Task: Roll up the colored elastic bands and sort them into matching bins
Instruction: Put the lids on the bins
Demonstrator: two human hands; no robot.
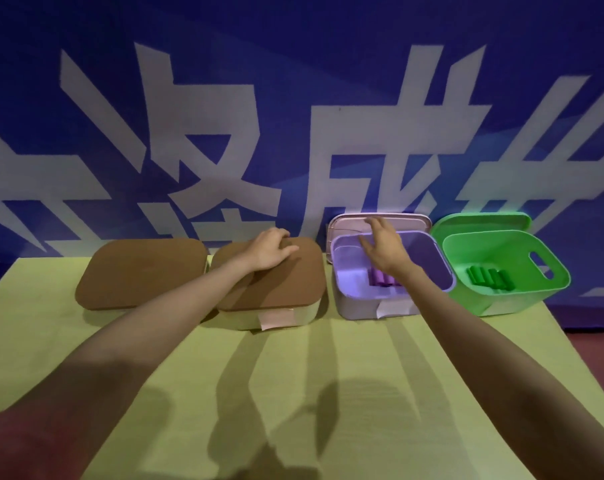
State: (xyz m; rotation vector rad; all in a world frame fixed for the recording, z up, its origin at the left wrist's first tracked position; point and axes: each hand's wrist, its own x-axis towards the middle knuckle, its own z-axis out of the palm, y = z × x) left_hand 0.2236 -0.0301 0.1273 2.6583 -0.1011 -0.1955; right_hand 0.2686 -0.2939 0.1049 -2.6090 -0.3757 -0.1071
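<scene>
Grip: left hand (271,249) lies on a brown lid (269,273), fingers loosely bent, holding nothing; right hand (380,245) spread above the purple bin (356,299), fingers straight.
Rolls: purple rolls (380,277) in purple bin; green rolls (489,278) in green bin (522,299).
Lids: purple lid (408,221) and green lid (480,223) upright behind their bins.
Tabletop: yellow-green cloth (293,375); second brown-lidded bin (141,273) far left.

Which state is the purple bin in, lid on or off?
Off. The purple bin is open on top, purple rolls visible inside; its lid stands behind it, with the right hand reaching over.
</scene>
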